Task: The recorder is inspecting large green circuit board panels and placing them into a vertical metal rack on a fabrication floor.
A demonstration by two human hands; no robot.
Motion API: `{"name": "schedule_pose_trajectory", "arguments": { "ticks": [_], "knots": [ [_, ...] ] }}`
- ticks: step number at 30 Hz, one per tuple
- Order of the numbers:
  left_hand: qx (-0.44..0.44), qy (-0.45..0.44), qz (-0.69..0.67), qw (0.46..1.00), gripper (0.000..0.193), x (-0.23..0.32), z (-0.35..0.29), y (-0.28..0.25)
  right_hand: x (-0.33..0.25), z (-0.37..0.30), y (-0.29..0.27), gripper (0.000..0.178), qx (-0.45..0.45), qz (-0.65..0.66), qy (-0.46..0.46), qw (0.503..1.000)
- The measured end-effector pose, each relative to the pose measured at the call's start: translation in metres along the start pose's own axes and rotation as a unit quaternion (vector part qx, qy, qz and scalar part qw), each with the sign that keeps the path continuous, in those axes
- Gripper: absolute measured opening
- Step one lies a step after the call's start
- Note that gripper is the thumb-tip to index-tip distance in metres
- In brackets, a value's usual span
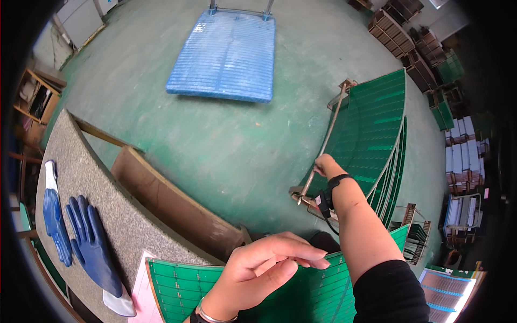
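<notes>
My right hand [326, 166] reaches forward and closes around the metal bar [335, 121] along the side of a rack. Large green circuit board panels [371, 126] stand upright side by side in that rack. My left hand [264, 266] hovers in front of me over another green circuit board panel [180, 282]. Its fingers are bent and the thumb lies apart from them, with nothing visible in between. The lower part of this near panel is cut off by the picture's edge, and my forearms hide some of it.
A speckled grey tabletop [107, 180] curves along the left, bearing two blue-and-white work gloves [92, 242] and a pink sheet [142, 301]. Beyond is a blue platform [226, 56] on the green floor. Stacked racks [393, 32] and white bundles [462, 153] line the right.
</notes>
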State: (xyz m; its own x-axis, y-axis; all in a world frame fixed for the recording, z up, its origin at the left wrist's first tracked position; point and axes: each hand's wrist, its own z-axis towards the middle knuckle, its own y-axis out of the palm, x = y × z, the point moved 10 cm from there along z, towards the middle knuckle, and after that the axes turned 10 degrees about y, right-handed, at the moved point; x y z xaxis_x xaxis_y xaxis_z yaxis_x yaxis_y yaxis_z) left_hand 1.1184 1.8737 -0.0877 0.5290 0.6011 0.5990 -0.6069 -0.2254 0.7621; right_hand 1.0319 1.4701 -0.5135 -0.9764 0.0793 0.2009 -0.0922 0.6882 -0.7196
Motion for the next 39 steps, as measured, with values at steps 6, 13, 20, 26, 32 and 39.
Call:
{"name": "schedule_pose_trajectory", "arguments": {
  "ticks": [6, 13, 20, 26, 32, 39],
  "knots": [
    [0.079, 0.024, 0.064, 0.995, 0.019, 0.003, 0.0, -0.011, -0.019, -0.018, 0.007, 0.023, 0.06, -0.282, -0.116, 0.95],
    [0.03, 0.024, -0.004, 0.999, 0.028, 0.004, 0.001, -0.01, -0.056, -0.118, 0.007, 0.024, 0.202, -0.554, -0.341, 0.732],
    [0.064, 0.026, 0.019, 0.997, 0.02, 0.003, -0.001, -0.014, -0.066, -0.21, -0.032, 0.025, 0.192, -0.54, -0.373, 0.73],
    [0.115, 0.017, 0.068, 0.991, 0.023, 0.006, -0.002, -0.02, -0.018, -0.35, -0.226, 0.036, 0.32, -0.084, -0.519, 0.788],
    [0.103, 0.015, 0.073, 0.992, 0.026, 0.006, -0.002, -0.019, 0.126, -0.302, -0.285, 0.057, 0.463, -0.008, -0.302, 0.833],
    [0.097, 0.015, 0.076, 0.992, 0.026, 0.006, -0.001, -0.019, 0.121, -0.224, -0.188, 0.056, 0.219, 0.036, -0.261, 0.939]
  ]
}}
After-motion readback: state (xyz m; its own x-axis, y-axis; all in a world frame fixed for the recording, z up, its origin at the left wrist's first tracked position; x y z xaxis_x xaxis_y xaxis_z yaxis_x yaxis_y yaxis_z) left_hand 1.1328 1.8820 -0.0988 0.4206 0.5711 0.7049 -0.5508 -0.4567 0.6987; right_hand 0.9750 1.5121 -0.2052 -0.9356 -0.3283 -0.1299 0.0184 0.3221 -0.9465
